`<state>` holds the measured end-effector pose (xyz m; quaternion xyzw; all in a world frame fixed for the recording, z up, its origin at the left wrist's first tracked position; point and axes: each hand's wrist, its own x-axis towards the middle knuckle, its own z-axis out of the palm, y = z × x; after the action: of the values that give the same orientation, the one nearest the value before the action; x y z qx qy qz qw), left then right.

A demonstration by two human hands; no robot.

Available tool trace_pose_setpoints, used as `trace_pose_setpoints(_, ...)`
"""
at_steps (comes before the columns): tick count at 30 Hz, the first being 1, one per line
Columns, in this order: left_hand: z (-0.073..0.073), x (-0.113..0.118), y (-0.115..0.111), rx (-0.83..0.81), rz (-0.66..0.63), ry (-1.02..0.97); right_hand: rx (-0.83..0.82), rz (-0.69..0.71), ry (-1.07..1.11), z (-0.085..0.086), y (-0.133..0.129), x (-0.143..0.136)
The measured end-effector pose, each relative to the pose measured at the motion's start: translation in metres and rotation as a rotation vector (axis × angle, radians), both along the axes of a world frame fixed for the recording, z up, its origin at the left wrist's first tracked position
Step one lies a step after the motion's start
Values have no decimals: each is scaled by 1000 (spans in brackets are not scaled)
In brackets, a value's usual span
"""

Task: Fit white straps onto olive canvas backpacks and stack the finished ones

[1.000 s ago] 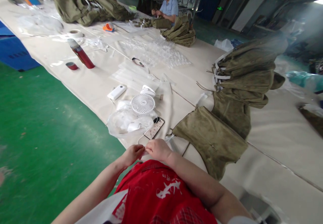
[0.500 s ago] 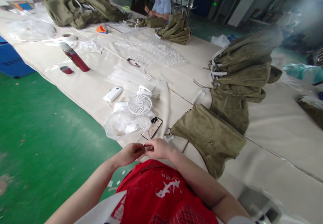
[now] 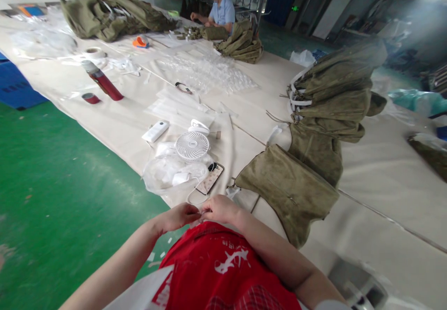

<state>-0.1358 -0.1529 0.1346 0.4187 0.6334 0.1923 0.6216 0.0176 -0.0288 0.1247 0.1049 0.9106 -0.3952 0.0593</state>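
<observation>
My left hand (image 3: 180, 217) and my right hand (image 3: 220, 208) meet at the table's near edge, just above my red apron (image 3: 223, 259). The fingers of both are pinched together, tip to tip. Whatever is between them is too small or too hidden to name. A phone (image 3: 210, 179) in a patterned case lies just beyond my hands, with a white cable beside it. Left of the phone, a small white fan (image 3: 192, 146) rests by a clear plastic bag (image 3: 164, 172). To the right, an olive cloth garment piece (image 3: 289, 184) lies spread on the table.
More olive garments (image 3: 335, 91) are piled at the right. A red thermos (image 3: 104, 83), its cup (image 3: 91, 98), a white power bank (image 3: 155, 131) and clear plastic sheets (image 3: 209, 72) lie on the table. A co-worker (image 3: 221, 10) sits at the far side. Green floor is at left.
My hands have dropped slightly toward the apron, still pinched together. More of the white cable by the phone shows. The co-worker's hand has moved to the left.
</observation>
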Motion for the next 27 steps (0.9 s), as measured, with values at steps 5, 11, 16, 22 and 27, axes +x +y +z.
trace_pose_setpoints(5, -4, 7, 1, 60, 79, -5, 8, -79, 33, 2, -2, 6)
trace_pose_setpoints(11, -5, 12, 2, -29, 314, 16, 6, -140, 147, 8, -8, 14)
trace_pose_setpoints(16, 7, -6, 3, -23, 360, 31, -182, -275, 106, 6, -9, 18)
trace_pose_setpoints(22, 15, -34, 10, 121, 426, 145, -191, -493, 273, 2, 2, 41)
trace_pose_setpoints(27, 6, -48, 18, 217, 253, 408, -145, -968, 196, -30, 34, 129)
